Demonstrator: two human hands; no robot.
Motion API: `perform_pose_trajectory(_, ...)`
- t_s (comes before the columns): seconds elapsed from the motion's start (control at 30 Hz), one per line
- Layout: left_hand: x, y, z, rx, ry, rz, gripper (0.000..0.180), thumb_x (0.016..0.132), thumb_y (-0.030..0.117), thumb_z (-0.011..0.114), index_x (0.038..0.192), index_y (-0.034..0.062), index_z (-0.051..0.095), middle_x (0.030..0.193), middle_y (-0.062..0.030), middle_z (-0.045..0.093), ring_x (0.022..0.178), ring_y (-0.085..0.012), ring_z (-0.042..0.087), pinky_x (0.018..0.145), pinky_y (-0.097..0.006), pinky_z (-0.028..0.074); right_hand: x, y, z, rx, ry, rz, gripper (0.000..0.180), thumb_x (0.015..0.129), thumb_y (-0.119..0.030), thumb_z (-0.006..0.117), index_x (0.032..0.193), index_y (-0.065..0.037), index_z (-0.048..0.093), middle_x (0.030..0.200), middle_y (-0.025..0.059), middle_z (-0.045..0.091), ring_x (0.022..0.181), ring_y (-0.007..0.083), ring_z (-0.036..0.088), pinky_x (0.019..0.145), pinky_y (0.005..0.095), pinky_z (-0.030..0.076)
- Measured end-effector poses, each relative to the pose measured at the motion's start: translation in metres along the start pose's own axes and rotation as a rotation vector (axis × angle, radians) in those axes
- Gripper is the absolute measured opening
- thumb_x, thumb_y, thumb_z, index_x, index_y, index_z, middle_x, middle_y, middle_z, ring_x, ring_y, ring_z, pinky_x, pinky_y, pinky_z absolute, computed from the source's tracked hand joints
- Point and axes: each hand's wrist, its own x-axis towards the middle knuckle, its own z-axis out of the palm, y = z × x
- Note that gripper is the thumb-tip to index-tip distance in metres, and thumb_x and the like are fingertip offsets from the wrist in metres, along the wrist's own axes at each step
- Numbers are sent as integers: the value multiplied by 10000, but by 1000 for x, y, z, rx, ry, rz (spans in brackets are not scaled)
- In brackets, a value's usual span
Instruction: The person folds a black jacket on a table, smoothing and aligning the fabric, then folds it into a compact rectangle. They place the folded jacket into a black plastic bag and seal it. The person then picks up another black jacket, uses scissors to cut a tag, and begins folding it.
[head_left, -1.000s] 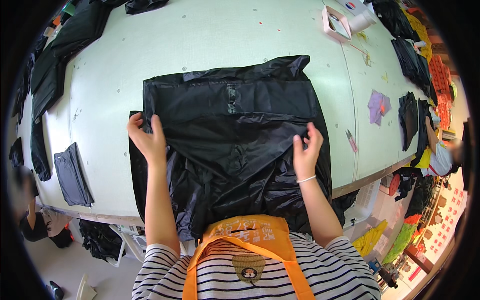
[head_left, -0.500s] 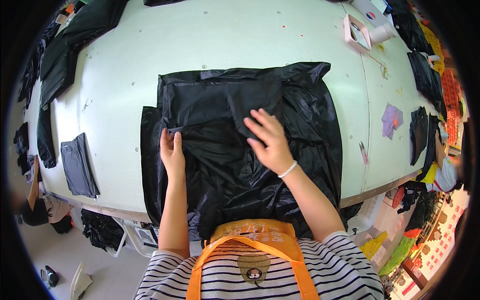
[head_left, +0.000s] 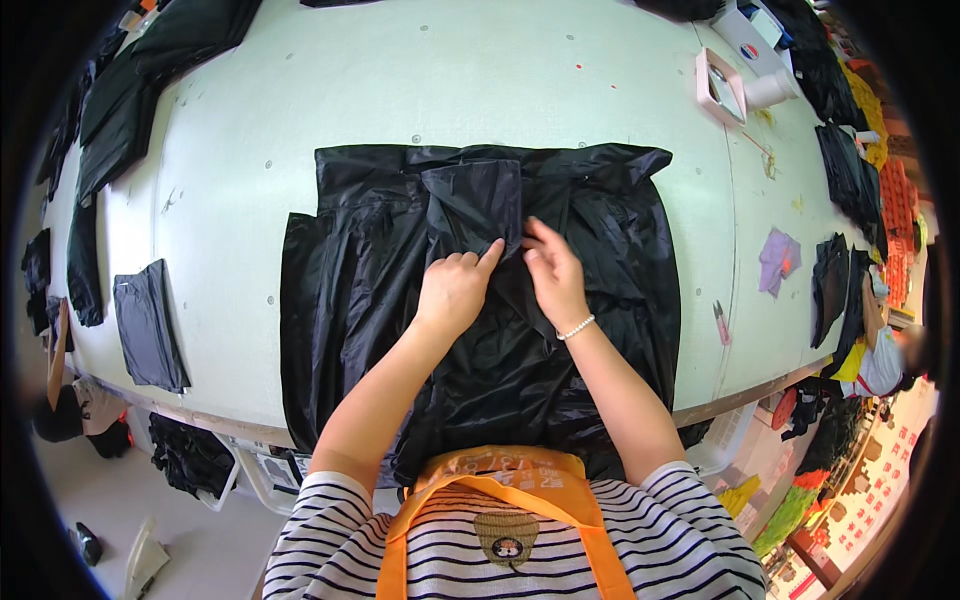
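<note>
A large black shiny garment [head_left: 600, 260] lies spread flat on a pale green table [head_left: 400, 90]. A smaller rectangular flap of the same fabric [head_left: 480, 195] sits on top at its upper middle. My left hand [head_left: 452, 288] rests on the garment with the index finger stretched toward the flap's lower edge. My right hand [head_left: 552, 270], with a bead bracelet at the wrist, presses the fabric just beside it, fingertips nearly meeting the left ones. Neither hand visibly pinches the cloth.
A folded dark grey piece [head_left: 148, 325] lies near the table's left front edge. Dark garments [head_left: 130, 110] are piled at the far left and along the right edge [head_left: 850, 170]. A pink tray [head_left: 722, 85] and a purple scrap [head_left: 778, 260] lie at the right.
Both hands moved from the garment's sides to its middle. The left hand came right and the right hand settled at the flap's lower edge. The flap now lies flat.
</note>
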Motion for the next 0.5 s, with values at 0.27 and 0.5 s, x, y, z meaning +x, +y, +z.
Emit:
perform_pose_trajectory(0.27,-3,0,-8,55,-32,58,560,755,74,616,1306,143,545,662,-31,495,604,-203,539,569,-350,455,80,-48,-10,-752,66,-429,500,766,95,575,1226,-99,575,1278,127,523,1047,276,549,853,323,504)
perform_pose_trajectory(0.5,-1,-1,-31,-34,-17,82,527,747,59,607,1267,140,579,645,-37,499,611,-205,542,571,-348,456,104,-33,4,-49,-32,-3,293,793,60,616,1063,-43,567,1153,67,595,860,135,604,708,254,513)
